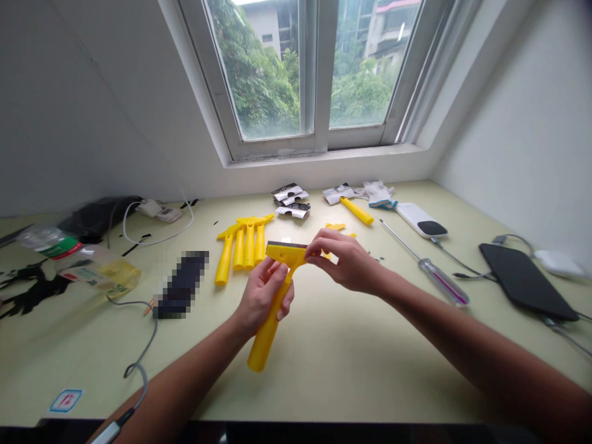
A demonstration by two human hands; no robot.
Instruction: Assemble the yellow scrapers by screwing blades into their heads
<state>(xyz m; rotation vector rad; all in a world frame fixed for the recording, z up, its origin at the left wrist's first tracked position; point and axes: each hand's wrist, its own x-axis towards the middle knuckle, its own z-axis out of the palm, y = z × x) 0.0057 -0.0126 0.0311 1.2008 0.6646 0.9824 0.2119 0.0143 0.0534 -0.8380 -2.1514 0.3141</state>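
My left hand [264, 293] is wrapped round the upper handle of a yellow scraper [261, 348], which is held tilted above the table. A dark blade strip [285, 245] lies along the top of its wide head. At the right end of that head, my right hand [345, 259] pinches with thumb and forefinger; what lies between the fingertips is partly hidden. Several yellow scrapers [250, 243] lie side by side behind my left hand. More small yellow parts [335, 227] show just behind my right hand, partly covered by it.
At the back are black-and-white card packages [293, 211], a yellow handle [357, 211] and gloves [377, 192]. Rightward lie a screwdriver [441, 280], a white device [422, 221] and a phone [527, 280] with cables. A bottle [87, 265] lies at left, near a pixelated dark object [182, 283].
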